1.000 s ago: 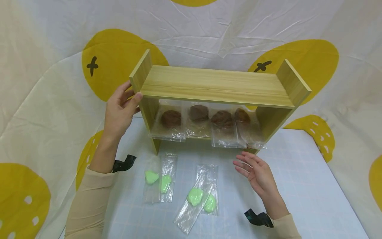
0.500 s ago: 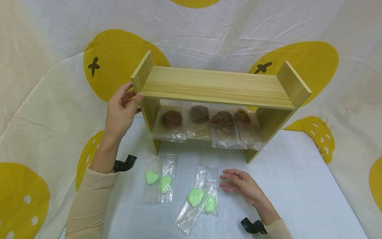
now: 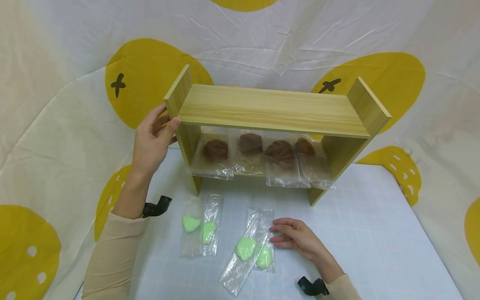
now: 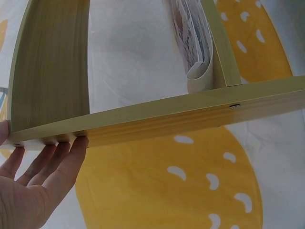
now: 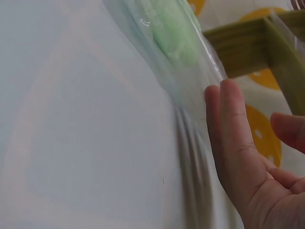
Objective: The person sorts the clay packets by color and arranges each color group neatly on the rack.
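My left hand (image 3: 151,139) holds the left side panel of a small wooden shelf (image 3: 271,106). In the left wrist view its fingers (image 4: 64,164) lie along the panel's outer face, with the thumb at the edge. Low over the table, my right hand (image 3: 298,238) has its fingers extended, thumb apart and nothing held. Its fingertips are at the right edge of a clear bag with a light green lump (image 3: 264,257); whether they touch it cannot be told. Another such bag (image 3: 236,275) lies slantwise, partly over that one.
Two more clear bags with green lumps (image 3: 191,223) lie to the left, in front of the shelf. Several clear bags with brown round pieces (image 3: 215,151) line the lower board, their ends hanging over its front. A patterned cloth (image 3: 251,46) hangs behind the pale blue table (image 3: 378,233).
My right hand has come down and leftward from beside the shelf's right leg to the green-lump bags. My left hand stays on the side panel.
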Tool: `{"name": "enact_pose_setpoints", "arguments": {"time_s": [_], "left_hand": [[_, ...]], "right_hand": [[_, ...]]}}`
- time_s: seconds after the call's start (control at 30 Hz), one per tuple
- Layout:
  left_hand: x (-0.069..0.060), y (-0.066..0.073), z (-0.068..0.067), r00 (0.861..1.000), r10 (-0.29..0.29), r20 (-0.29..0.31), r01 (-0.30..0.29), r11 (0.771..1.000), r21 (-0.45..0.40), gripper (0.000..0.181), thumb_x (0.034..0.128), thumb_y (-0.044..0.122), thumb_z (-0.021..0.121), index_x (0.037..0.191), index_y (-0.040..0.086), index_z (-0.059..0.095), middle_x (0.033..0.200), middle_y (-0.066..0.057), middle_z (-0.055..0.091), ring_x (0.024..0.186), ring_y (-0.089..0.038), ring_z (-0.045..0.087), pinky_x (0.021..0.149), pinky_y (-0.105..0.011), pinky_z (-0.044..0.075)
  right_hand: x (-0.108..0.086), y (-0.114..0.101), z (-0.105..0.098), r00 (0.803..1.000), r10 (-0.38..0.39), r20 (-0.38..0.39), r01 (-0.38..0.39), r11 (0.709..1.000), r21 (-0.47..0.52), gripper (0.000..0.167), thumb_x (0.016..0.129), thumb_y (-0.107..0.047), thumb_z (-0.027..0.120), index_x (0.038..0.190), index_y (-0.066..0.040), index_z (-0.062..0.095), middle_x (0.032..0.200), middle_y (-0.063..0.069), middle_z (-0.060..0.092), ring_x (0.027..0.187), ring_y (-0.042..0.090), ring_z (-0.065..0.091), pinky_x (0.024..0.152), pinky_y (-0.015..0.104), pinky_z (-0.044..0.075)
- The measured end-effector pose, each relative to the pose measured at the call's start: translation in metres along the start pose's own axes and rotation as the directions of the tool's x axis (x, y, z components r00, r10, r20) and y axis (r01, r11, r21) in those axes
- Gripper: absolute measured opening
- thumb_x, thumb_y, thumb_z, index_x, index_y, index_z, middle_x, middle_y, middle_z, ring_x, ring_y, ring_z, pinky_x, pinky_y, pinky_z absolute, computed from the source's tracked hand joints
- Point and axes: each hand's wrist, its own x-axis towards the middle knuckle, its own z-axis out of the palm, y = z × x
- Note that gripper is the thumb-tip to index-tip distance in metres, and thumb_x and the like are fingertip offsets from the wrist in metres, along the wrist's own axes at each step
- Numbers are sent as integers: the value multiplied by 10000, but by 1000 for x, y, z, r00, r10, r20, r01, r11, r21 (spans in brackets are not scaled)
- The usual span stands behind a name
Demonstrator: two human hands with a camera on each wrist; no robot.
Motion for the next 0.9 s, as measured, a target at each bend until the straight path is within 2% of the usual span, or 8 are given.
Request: {"name": "enact_pose_setpoints", "arguments": {"time_s": [0.3, 0.47, 0.57, 0.73, 0.9], "left_hand": [[0, 1, 0, 1000, -1, -2, 1, 1000, -14, 477, 972, 180, 674, 1434, 217, 562, 1320, -145, 615, 1109, -289, 655, 802, -291, 584], [0, 0, 0, 1000, 6, -2, -6, 999, -38, 470, 970, 162, 676, 1426, 193, 570, 1299, -165, 618, 1101, -310, 654, 794, -277, 583], [0, 0, 0, 1000, 6, 1, -5, 999, -52, 467, 968, 156, 677, 1422, 185, 573, 1294, -172, 617, 1104, -323, 650, 795, -278, 583], [0, -1, 0, 1000, 8, 6, -8, 998, -63, 469, 967, 155, 679, 1423, 184, 572, 1303, -172, 614, 1110, -326, 647, 798, -288, 583], [1, -1, 0, 1000, 14, 5, -14, 998, -69, 471, 966, 146, 680, 1424, 180, 572, 1307, -174, 610, 1104, -288, 653, 801, -292, 582]], "right_hand": [[4, 2, 4, 1000, 11, -4, -11, 1000, -11, 488, 1028, -97, 562, 1368, 210, 396, 1246, 281, 600, 1023, 396, 675, 867, 454, 565], [10, 2, 9, 1000, 12, -28, -15, 995, -103, 463, 1010, -117, 599, 1343, 177, 466, 1208, 247, 632, 956, 338, 699, 774, 374, 600], [15, 2, 12, 999, 9, -52, -19, 979, -204, 411, 993, -127, 629, 1292, 140, 539, 1124, 208, 675, 874, 298, 710, 689, 330, 604], [22, 0, 20, 997, -4, -75, -22, 937, -349, 333, 951, -133, 690, 1190, 91, 634, 920, 146, 714, 743, 268, 695, 581, 311, 585], [27, -3, 25, 998, -7, -60, -19, 909, -415, 276, 921, -120, 724, 1119, 65, 674, 817, 124, 706, 649, 198, 642, 518, 273, 541]]}}
